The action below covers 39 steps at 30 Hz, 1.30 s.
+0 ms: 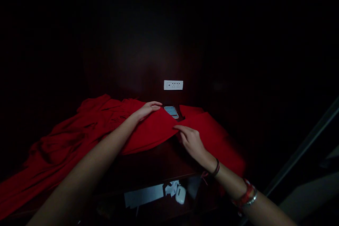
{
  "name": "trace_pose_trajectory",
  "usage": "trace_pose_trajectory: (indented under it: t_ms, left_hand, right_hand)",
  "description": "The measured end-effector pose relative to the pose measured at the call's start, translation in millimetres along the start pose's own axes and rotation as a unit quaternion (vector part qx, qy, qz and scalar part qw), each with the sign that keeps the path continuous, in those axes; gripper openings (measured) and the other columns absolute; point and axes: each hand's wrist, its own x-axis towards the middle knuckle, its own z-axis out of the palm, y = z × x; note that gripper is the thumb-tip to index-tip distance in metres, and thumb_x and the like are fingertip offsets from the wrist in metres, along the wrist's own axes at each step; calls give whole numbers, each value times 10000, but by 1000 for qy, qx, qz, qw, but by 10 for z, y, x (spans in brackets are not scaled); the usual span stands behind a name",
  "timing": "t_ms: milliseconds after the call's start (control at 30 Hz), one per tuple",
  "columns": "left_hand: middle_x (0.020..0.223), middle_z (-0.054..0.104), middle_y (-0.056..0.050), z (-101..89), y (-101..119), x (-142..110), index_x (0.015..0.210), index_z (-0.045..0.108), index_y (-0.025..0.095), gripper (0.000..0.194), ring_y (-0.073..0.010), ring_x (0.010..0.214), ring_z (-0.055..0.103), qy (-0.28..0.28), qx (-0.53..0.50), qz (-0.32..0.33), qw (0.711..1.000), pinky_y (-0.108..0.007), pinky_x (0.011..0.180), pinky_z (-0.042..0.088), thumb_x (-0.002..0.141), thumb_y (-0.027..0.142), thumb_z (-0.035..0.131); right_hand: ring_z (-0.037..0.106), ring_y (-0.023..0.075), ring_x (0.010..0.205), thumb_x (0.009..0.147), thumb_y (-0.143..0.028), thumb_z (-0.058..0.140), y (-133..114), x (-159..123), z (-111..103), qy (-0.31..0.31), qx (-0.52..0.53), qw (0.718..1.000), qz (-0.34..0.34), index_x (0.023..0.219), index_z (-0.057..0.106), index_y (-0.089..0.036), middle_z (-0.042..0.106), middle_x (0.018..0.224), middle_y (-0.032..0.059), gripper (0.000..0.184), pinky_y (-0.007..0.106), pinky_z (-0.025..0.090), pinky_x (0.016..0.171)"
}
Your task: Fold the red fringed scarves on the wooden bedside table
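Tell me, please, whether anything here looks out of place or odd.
The crumpled white paper near the bottom, beside the white case, looks untidy compared with the flat pale sheet. I see no spill, nor damage to the red cloth, though much is too dark to judge.

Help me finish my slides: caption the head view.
Left hand on red cloth, right hand gripping its edge, white socket panel behind.

A bare strip of the dark table point(150, 165) lies open along its front edge, with the left forearm point(106, 153) and right forearm point(229, 180) barring either side. Behind, red cloth point(156, 127) blocks most of the way, bunched leftward, and a smartphone point(171, 111) occupies the small gap toward the back edge.
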Motion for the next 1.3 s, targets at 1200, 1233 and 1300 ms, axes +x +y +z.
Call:
trace_pose_trajectory:
  t_ms: [1200, 1233, 1300]
  left_hand:
    - [1127, 415, -101, 2262, -351, 1004, 1080, 482, 198, 378, -271, 1025, 383, -51, 419, 209, 882, -416, 856, 254, 707, 248, 520]
    - [1152, 384, -105, 2192, -341, 876, 1123, 441, 209, 388, -269, 1032, 372, -45, 462, 232, 855, -422, 851, 256, 744, 287, 472]
    - [1182, 346, -107, 1977, -305, 591, 1165, 388, 219, 407, -260, 1046, 355, -47, 520, 245, 817, -409, 847, 266, 778, 345, 407]
  right_hand:
    - [531, 166, 647, 725, -62, 287, 1606, -537, -532, 64, -251, 916, 306, 796, 552, -127, 546, 752, 117, 282, 242, 380, 551]
    - [533, 164, 646, 738, -70, 287, 1570, -540, -552, 52, -269, 910, 311, 806, 550, -128, 538, 790, 123, 278, 242, 377, 543]
    - [537, 160, 645, 768, -105, 290, 1454, -523, -606, 42, -294, 902, 314, 843, 543, -130, 513, 895, 139, 265, 245, 376, 528]
